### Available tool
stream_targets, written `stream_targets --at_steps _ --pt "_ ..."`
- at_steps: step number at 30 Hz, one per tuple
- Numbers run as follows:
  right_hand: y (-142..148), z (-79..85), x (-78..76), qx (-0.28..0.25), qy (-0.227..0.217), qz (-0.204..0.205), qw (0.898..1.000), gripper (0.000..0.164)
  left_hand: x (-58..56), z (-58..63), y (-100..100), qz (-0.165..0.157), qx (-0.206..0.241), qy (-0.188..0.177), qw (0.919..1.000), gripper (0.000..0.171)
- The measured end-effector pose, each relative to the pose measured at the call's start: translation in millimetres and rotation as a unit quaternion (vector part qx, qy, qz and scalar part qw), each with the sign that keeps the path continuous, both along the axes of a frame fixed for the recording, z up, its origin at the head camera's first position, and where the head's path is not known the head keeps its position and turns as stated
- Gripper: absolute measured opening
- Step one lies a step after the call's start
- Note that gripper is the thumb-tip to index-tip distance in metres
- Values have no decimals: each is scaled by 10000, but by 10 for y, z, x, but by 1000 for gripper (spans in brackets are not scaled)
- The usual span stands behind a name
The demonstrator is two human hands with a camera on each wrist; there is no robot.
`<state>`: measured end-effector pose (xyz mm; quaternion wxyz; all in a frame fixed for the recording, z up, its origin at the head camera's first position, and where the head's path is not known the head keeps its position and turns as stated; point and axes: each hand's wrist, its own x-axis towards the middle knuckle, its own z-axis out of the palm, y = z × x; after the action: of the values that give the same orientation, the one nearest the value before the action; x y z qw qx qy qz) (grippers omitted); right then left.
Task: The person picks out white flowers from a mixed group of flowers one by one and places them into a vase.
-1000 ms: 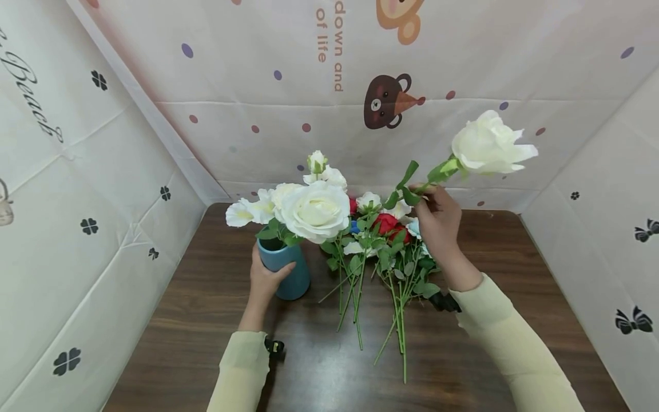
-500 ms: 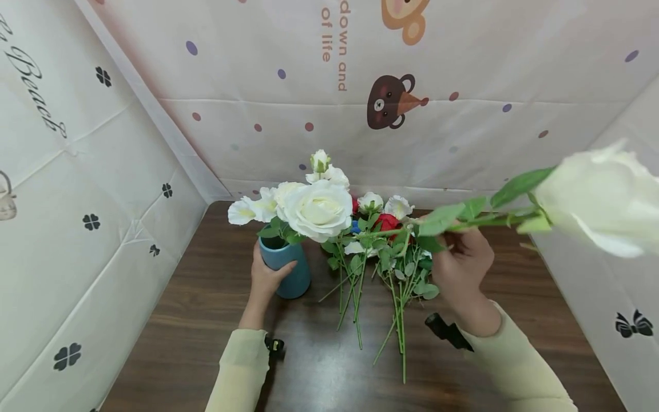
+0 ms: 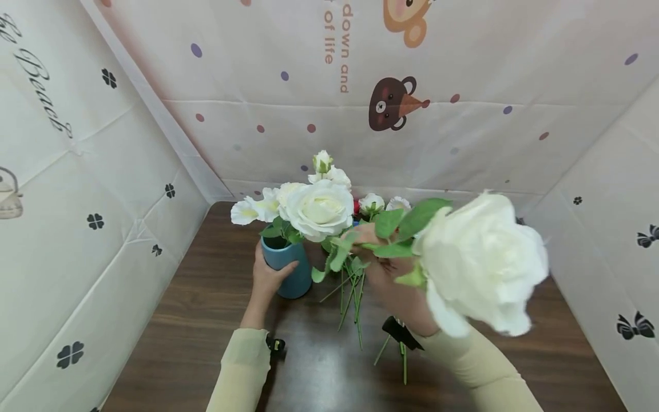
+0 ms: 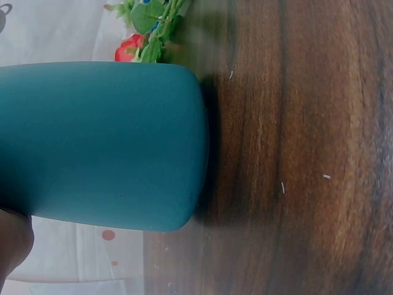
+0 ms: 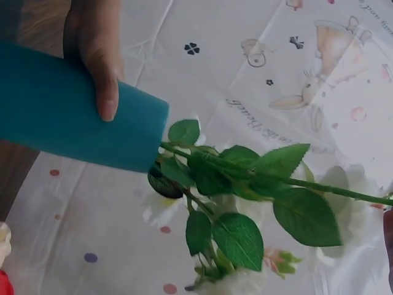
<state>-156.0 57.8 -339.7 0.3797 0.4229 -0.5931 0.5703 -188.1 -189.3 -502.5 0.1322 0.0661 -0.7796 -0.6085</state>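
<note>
A teal vase (image 3: 297, 277) stands on the table, and my left hand (image 3: 266, 279) grips it near the rim, thumb across the front. In the left wrist view the vase (image 4: 110, 144) fills much of the picture, its base on the wood. Several white flowers (image 3: 319, 210) rise from its mouth. My right hand (image 3: 399, 286) pinches the stem of a large white rose (image 3: 484, 263), whose bloom points right toward the camera. In the right wrist view the rose stem (image 5: 319, 185) reaches the vase rim; whether its end is inside cannot be told.
Loose flowers lie behind my right hand, partly hidden; a white one (image 3: 372, 203) and cut stems (image 3: 355, 309) show. The brown wooden table (image 3: 206, 320) meets printed white cloth walls (image 3: 247, 68) at the back and sides.
My right hand has brought the white rose from the back right toward the vase, its stem turning leftward and bloom coming nearer the camera. The left hand keeps its grip on the vase.
</note>
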Motion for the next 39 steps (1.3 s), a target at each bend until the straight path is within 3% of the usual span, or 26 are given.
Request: stream_targets --at_steps 3,6,9,10,12,14,16,19,25,29,35,39 --pt "-40 29 -41 651 -435 13 9969 36 -20 6 18 -39 -2 41 10000 102" --pt "-176 95 -137 470 -335 397 9975 39 -52 6 28 -43 -32 126 9999 102" --pt "-263 107 -234 491 -31 -16 9988 35 -68 19 39 -36 -32 113 9999 102" --pt "-280 110 -260 594 67 -342 9976 32 -73 27 44 -32 -21 119 9999 103" --pt "-301 103 -304 832 68 -784 9934 24 -73 43 54 -37 24 103 9999 104" --pt "-325 88 -347 1134 54 -930 9892 15 -71 54 59 -17 44 114 9999 104" --pt "-357 76 -386 1405 -112 -904 9859 9 -62 63 60 35 33 102 9999 105" --pt "-425 63 -461 1691 -520 -890 9802 13 -47 64 53 101 -50 9 9999 105" --pt "-552 10 -561 2343 -1651 -1056 9522 13 -40 44 48 108 -277 -64 9995 106" --pt "-608 -75 -574 2544 -2103 -1013 9385 19 -22 23 63 83 -312 -95 9994 106" --pt "-679 -266 -594 2527 -2283 -958 9353 19 30 11 61 97 -159 -273 9995 106" --pt "-712 -311 -591 2510 -2293 -1013 9350 18 32 8 40 78 -144 -252 9995 107"
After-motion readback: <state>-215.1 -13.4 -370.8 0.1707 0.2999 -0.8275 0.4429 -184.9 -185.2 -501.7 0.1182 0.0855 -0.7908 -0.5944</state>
